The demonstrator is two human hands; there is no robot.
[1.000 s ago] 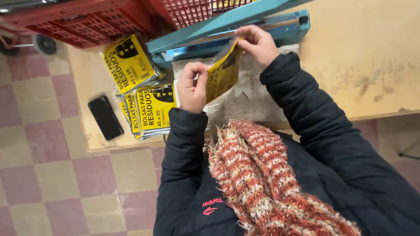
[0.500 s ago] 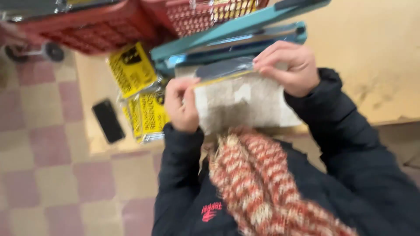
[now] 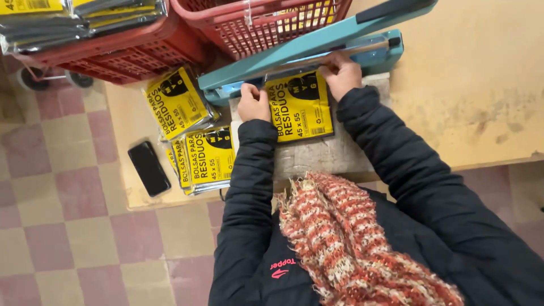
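A flat yellow-and-black bag packet (image 3: 299,107) lies on a grey cloth (image 3: 323,153), its top edge pushed under the raised arm of a teal heat sealer (image 3: 317,42). My left hand (image 3: 253,102) pinches the packet's upper left corner. My right hand (image 3: 340,72) pinches its upper right corner, right at the sealer's bar. Both arms wear dark padded sleeves.
Two piles of the same yellow packets (image 3: 177,105) (image 3: 205,158) lie left of the cloth on the wooden table (image 3: 481,85). A black phone (image 3: 149,168) rests near the table's left corner. Red plastic baskets (image 3: 113,51) stand behind, one holding more packets. A checkered floor lies to the left.
The packet was held up and tilted in both hands, then turned over; now it lies flat with its top edge in the sealer.
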